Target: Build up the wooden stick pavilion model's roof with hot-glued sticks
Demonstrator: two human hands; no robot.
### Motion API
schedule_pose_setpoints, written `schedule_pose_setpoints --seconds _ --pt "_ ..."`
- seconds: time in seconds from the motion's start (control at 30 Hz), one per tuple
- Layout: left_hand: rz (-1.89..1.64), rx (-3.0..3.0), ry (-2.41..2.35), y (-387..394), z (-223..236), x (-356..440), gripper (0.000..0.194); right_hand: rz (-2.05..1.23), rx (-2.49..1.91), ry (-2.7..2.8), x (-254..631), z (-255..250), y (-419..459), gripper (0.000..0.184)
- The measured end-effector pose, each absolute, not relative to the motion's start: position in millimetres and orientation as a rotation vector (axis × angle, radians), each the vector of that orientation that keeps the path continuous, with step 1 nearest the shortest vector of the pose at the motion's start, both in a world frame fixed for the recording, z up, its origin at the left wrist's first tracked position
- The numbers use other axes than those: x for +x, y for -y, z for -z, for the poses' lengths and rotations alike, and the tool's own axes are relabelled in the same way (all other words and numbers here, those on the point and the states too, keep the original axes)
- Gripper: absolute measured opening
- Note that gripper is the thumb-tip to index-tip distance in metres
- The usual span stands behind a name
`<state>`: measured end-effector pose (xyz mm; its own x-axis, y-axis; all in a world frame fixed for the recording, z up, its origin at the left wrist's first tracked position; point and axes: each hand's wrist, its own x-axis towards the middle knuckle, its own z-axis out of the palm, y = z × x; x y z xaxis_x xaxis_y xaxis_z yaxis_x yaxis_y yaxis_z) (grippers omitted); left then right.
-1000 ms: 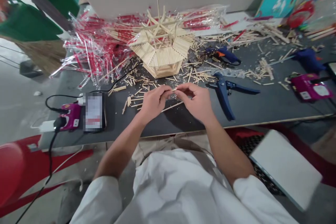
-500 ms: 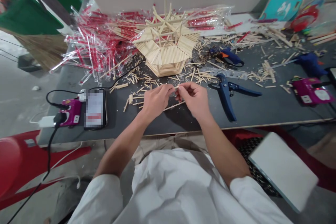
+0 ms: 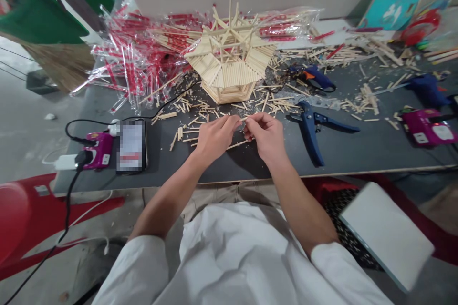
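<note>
Both of my hands are closed, fingertip to fingertip, over the front of the dark table. Between them shows a short, thin wooden stick (image 3: 244, 119), pinched by my left hand (image 3: 216, 137) at one end and my right hand (image 3: 265, 134) at the other; most of it is hidden by the fingers. Below them a longer stick (image 3: 236, 145) lies on the tabletop. Just beyond stands a many-sided model built of wooden sticks (image 3: 234, 74), with slanted roof panels and a tall thin rod on top. Blue cutters (image 3: 310, 134) lie spread to the right of my right hand.
Short cut sticks (image 3: 195, 109) litter the table. Red-and-clear wrappers (image 3: 132, 57) are heaped at the back left. A phone (image 3: 130, 147) and a purple power adapter (image 3: 97, 150) lie left. Blue glue guns (image 3: 318, 77) and another purple adapter (image 3: 428, 127) are right.
The view has shifted slightly, moving the whole scene a little to the right. My fingers have drawn slightly apart, so more of the stick between them shows.
</note>
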<state>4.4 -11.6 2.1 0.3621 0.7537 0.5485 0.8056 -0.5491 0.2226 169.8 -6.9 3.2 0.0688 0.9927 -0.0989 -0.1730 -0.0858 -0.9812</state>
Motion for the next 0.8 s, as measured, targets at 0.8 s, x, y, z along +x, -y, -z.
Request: schedule_pose_setpoints --seconds 0.8 --pt "1.114 -2.278 1.866 20.2 -30.0 -54.8 0.022 -0.766 -1.410 1.511 201.2 1.6 17.3 0.020"
